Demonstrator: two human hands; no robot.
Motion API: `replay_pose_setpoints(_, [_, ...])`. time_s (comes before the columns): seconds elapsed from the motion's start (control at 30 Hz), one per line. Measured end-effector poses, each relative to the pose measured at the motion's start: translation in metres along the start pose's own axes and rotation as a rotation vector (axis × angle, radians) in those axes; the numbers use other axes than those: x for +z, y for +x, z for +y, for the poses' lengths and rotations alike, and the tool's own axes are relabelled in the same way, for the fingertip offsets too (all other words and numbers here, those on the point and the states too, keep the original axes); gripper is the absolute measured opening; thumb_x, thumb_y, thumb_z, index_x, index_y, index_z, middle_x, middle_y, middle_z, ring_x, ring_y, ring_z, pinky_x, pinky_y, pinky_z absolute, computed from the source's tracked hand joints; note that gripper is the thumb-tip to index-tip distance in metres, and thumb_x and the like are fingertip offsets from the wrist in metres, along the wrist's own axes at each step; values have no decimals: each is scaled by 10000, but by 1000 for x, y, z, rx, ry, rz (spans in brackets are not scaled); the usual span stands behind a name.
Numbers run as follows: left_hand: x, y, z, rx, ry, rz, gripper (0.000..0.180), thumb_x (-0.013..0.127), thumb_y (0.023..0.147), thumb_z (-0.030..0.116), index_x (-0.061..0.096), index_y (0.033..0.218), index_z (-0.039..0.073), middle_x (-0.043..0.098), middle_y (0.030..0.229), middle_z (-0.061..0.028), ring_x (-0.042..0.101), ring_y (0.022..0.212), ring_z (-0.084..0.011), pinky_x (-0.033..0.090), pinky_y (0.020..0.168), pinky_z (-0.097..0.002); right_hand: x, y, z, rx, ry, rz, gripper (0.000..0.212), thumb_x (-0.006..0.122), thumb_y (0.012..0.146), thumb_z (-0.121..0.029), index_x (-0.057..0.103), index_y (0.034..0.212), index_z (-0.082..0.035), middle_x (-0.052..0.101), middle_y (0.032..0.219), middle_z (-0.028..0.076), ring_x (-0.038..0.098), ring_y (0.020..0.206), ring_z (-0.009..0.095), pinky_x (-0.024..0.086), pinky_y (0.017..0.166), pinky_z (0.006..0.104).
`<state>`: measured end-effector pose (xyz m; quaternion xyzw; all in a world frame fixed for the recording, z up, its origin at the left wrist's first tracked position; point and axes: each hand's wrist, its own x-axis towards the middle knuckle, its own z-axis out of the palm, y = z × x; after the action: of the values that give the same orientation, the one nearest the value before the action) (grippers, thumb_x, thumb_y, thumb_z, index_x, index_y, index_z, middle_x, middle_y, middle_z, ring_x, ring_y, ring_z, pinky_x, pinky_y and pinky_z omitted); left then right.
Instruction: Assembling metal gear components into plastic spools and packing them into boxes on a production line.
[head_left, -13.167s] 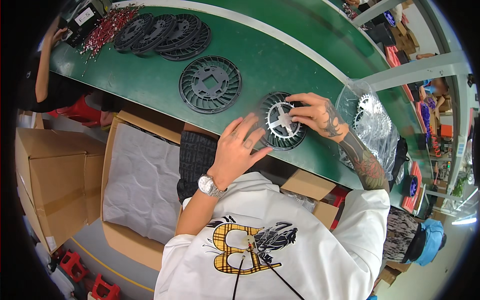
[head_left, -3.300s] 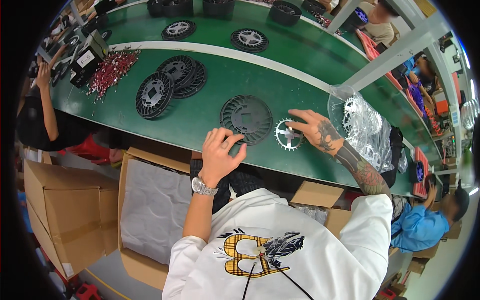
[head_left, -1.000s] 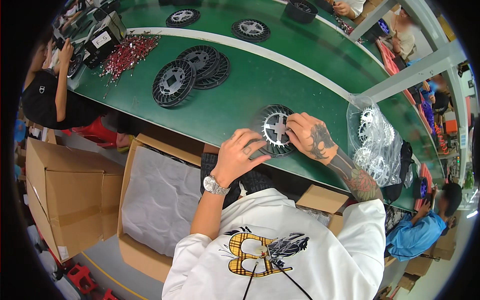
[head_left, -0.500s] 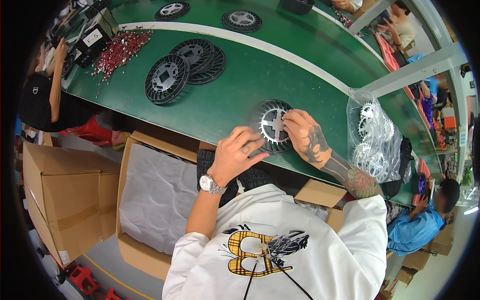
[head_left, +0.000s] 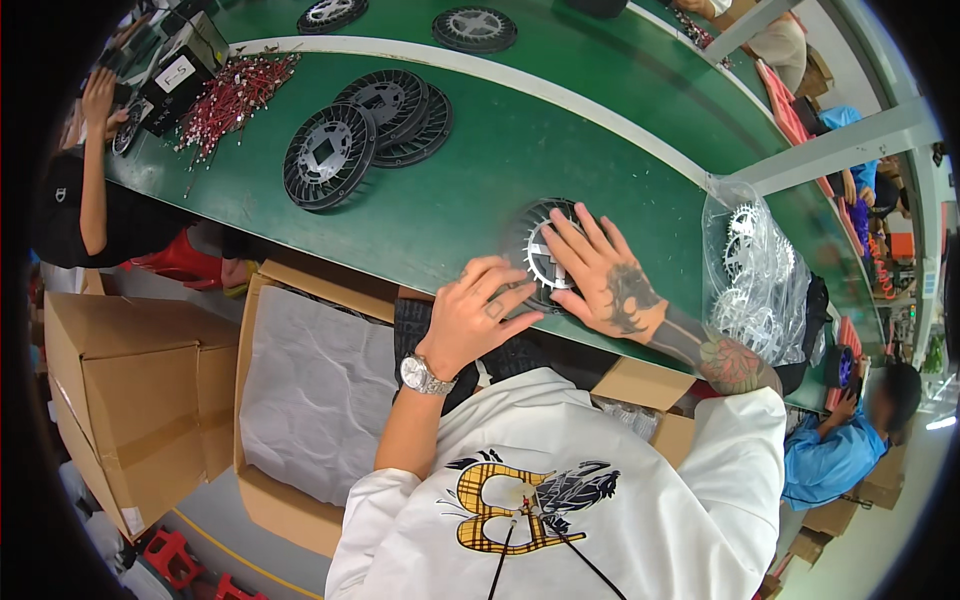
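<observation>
The right hand (head_left: 608, 285) lies flat, fingers spread, over the silver ring (head_left: 534, 256), while the left hand (head_left: 474, 316) half-curls beside it, grip unclear.

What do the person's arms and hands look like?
I see short white fabric sleeves. The left arm wears a silver metal wristwatch with a round, pale face. The left hand and right hand wear no gloves. A dark tattoo marks the right one's back, and a reddish flower tattoo decorates the right forearm.
</observation>
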<state>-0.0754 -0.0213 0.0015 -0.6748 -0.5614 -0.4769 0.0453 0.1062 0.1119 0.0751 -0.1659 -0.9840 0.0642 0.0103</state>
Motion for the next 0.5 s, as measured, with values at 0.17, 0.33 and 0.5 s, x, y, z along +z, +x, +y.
replay_pose_setpoints(0.17, [-14, 9, 0, -41, -16, 23, 321, 875, 714, 238, 726, 979, 134, 663, 1074, -16, 646, 1012, -252, 580, 698, -334, -5, 6, 13, -47, -61, -77, 820, 657, 882, -413, 352, 1554, -56, 277, 1643, 177, 248, 1511, 410, 191, 1213, 587])
replay_pose_setpoints(0.33, [-41, 17, -26, -216, 245, 197, 368, 795, 775, 133, 699, 1129, 113, 560, 1335, -138, 511, 1247, -384, 443, 1040, -514, 3, 55, 119, 237, -205, 44, 742, 580, 954, -435, 319, 1591, -156, 268, 1664, 115, 248, 1523, 386, 191, 1212, 598])
replay_pose_setpoints(0.5, [-57, 23, -57, -534, 613, 235, 516, 712, 851, 243, 599, 1327, 77, 211, 1612, -267, 173, 1489, -471, 141, 1178, -664, 0, 116, 241, 531, -158, -3, 699, 324, 1027, -613, 243, 1618, -249, 207, 1691, 58, 212, 1538, 366, 164, 1210, 617])
